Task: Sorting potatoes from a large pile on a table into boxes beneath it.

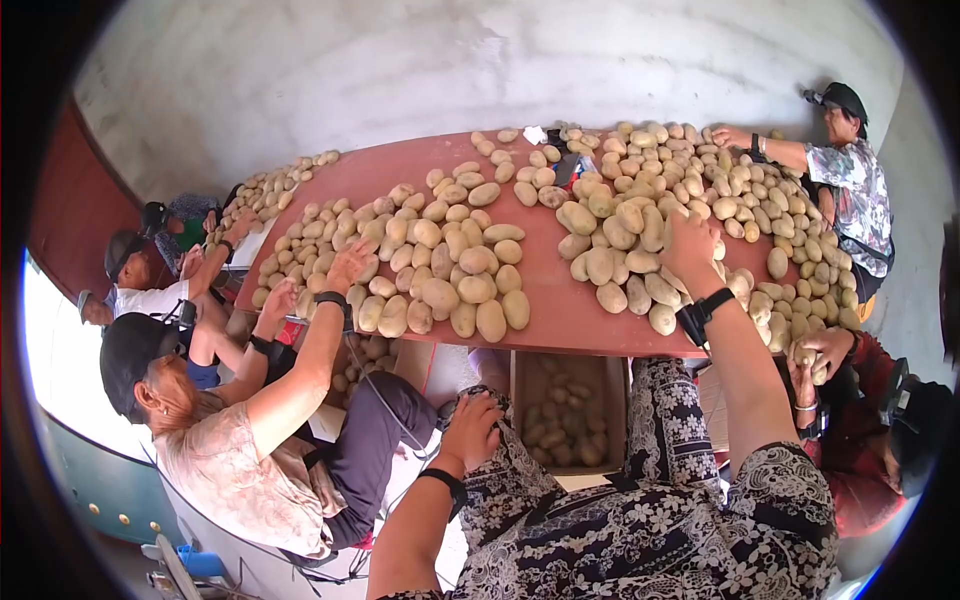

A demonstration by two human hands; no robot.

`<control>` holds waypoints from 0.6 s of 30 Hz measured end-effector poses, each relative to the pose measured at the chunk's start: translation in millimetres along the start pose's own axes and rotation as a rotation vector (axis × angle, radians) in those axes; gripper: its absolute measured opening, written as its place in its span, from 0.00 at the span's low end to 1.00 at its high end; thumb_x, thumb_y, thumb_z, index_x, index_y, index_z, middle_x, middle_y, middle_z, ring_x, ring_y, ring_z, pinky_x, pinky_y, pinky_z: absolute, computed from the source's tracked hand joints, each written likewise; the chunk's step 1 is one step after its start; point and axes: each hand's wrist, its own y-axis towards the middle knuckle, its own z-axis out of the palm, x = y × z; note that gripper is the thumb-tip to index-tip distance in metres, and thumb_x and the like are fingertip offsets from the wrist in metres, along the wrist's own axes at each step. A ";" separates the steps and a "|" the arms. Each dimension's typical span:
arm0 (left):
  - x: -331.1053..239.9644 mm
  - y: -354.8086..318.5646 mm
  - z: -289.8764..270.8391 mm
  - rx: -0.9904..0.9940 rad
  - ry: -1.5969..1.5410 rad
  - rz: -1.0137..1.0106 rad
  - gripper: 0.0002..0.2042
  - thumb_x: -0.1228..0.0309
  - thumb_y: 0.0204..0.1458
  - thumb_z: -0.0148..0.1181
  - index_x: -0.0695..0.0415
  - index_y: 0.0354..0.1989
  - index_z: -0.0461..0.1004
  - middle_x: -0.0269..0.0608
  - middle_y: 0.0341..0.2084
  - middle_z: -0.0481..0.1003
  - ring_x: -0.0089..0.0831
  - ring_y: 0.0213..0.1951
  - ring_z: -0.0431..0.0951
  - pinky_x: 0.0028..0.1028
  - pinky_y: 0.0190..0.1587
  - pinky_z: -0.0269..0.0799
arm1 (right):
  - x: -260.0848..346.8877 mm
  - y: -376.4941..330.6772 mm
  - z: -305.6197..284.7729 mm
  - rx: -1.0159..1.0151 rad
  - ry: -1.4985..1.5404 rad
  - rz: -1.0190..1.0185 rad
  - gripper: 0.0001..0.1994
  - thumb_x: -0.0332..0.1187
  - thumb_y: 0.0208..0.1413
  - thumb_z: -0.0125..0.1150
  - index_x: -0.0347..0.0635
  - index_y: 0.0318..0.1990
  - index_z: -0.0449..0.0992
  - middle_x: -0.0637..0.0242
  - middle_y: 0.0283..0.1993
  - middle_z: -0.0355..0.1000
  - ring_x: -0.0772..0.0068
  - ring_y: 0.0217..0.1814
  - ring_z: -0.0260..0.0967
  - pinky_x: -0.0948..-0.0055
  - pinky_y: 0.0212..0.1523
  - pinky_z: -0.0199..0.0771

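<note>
On the red table (600, 330) lies a large heap of yellowish-brown potatoes (600, 265). My right hand (692, 248) reaches over its near edge, fingers bent down around a potato that the hand mostly hides. More potatoes touch it on both sides. Down on my patterned trouser leg rests my left hand (472, 428), palm down, fingers loosely laid out, holding nothing. Black bands circle both my wrists. Between my knees, below the table edge, stands a box (616, 400) with several potatoes at its bottom.
A second potato heap (440, 260) lies left of mine, with a co-worker's hands (350, 265) at it. Other people sit farther left, at the far right and close on my right. A small dark and blue object (572, 170) lies among the far potatoes. Cables hang at the left.
</note>
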 end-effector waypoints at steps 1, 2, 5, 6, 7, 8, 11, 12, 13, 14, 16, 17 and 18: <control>-0.4 -1.9 -2.4 -0.007 -0.019 0.005 0.18 0.71 0.47 0.59 0.54 0.49 0.73 0.45 0.55 0.68 0.43 0.65 0.61 0.48 0.69 0.49 | 2.4 -8.8 -0.4 -0.189 0.127 -0.011 0.36 0.43 0.43 0.70 0.52 0.61 0.63 0.53 0.55 0.65 0.51 0.58 0.64 0.53 0.57 0.59; -1.8 -5.5 -3.9 -0.011 -0.039 0.007 0.17 0.71 0.47 0.58 0.55 0.48 0.74 0.45 0.55 0.69 0.43 0.65 0.62 0.48 0.69 0.50 | 9.1 -16.9 1.8 -0.412 0.258 -0.037 0.35 0.42 0.41 0.70 0.50 0.60 0.64 0.51 0.53 0.65 0.51 0.56 0.65 0.54 0.55 0.61; 2.0 -0.8 -2.1 -0.017 -0.072 -0.009 0.16 0.72 0.46 0.58 0.56 0.46 0.74 0.45 0.53 0.70 0.44 0.64 0.63 0.47 0.69 0.52 | 52.9 -17.8 39.5 -0.375 0.589 -0.323 0.38 0.42 0.41 0.69 0.46 0.62 0.62 0.49 0.53 0.65 0.47 0.54 0.65 0.53 0.52 0.68; -0.6 3.5 1.9 -0.017 -0.078 -0.008 0.16 0.72 0.46 0.58 0.56 0.46 0.74 0.45 0.53 0.70 0.44 0.64 0.63 0.47 0.69 0.52 | 72.4 -19.3 51.2 -0.346 0.671 -0.416 0.39 0.42 0.41 0.69 0.45 0.63 0.61 0.48 0.53 0.65 0.46 0.54 0.65 0.53 0.52 0.69; -3.7 4.5 5.3 -0.029 -0.115 -0.012 0.17 0.74 0.45 0.58 0.55 0.46 0.74 0.45 0.53 0.71 0.45 0.64 0.63 0.48 0.68 0.53 | 90.7 -19.1 62.2 -0.178 0.758 -0.508 0.40 0.42 0.41 0.69 0.44 0.64 0.60 0.48 0.55 0.65 0.46 0.56 0.65 0.53 0.54 0.69; -3.7 3.7 4.9 -0.036 -0.143 -0.014 0.17 0.75 0.45 0.58 0.55 0.47 0.75 0.44 0.52 0.71 0.46 0.63 0.63 0.49 0.68 0.53 | 108.0 -19.7 72.7 -0.001 0.801 -0.543 0.41 0.42 0.41 0.69 0.44 0.65 0.59 0.47 0.56 0.65 0.46 0.58 0.65 0.54 0.55 0.70; -1.6 3.9 3.6 -0.035 -0.154 -0.025 0.17 0.76 0.44 0.57 0.55 0.46 0.75 0.45 0.51 0.72 0.47 0.63 0.64 0.48 0.68 0.55 | 154.4 -16.4 99.4 0.105 0.812 -0.435 0.42 0.44 0.42 0.70 0.46 0.66 0.59 0.47 0.59 0.64 0.48 0.60 0.65 0.57 0.58 0.69; -0.8 4.5 3.9 -0.047 -0.147 -0.015 0.18 0.77 0.43 0.57 0.55 0.46 0.75 0.45 0.51 0.72 0.47 0.62 0.65 0.48 0.67 0.55 | 169.4 -12.3 106.2 0.042 0.835 -0.432 0.40 0.44 0.44 0.69 0.48 0.66 0.59 0.47 0.62 0.63 0.48 0.63 0.63 0.55 0.59 0.67; 0.6 4.0 4.8 -0.025 -0.151 -0.020 0.18 0.77 0.43 0.57 0.55 0.46 0.75 0.45 0.51 0.72 0.47 0.62 0.65 0.48 0.67 0.55 | 181.0 -11.4 114.0 0.007 0.831 -0.400 0.39 0.45 0.47 0.68 0.51 0.67 0.59 0.48 0.64 0.61 0.47 0.65 0.61 0.53 0.61 0.66; 0.5 2.0 6.3 -0.041 -0.157 -0.026 0.18 0.78 0.42 0.57 0.55 0.46 0.75 0.45 0.51 0.72 0.48 0.62 0.65 0.49 0.67 0.55 | 188.0 -15.9 122.2 -0.007 0.862 -0.413 0.39 0.45 0.47 0.68 0.51 0.67 0.59 0.48 0.64 0.61 0.47 0.65 0.61 0.53 0.61 0.66; 3.6 -0.2 4.3 -0.047 -0.158 -0.012 0.18 0.78 0.42 0.57 0.55 0.46 0.75 0.46 0.51 0.72 0.48 0.62 0.65 0.49 0.67 0.56 | 198.1 -25.8 129.2 0.025 0.621 -0.348 0.35 0.44 0.53 0.63 0.50 0.67 0.58 0.50 0.68 0.57 0.47 0.70 0.54 0.47 0.64 0.60; 5.0 0.3 2.3 -0.065 -0.157 -0.016 0.18 0.78 0.41 0.57 0.55 0.45 0.75 0.46 0.50 0.72 0.49 0.61 0.66 0.49 0.67 0.57 | 198.7 -25.9 127.2 -0.006 0.645 -0.340 0.35 0.44 0.53 0.63 0.50 0.67 0.58 0.50 0.68 0.57 0.47 0.70 0.54 0.47 0.64 0.60; 4.7 2.5 2.5 -0.082 -0.165 -0.012 0.17 0.78 0.41 0.57 0.56 0.43 0.74 0.46 0.50 0.73 0.49 0.60 0.67 0.48 0.66 0.58 | 193.4 -26.3 124.7 0.054 0.665 -0.400 0.33 0.43 0.54 0.62 0.49 0.67 0.58 0.51 0.70 0.55 0.47 0.72 0.51 0.45 0.65 0.57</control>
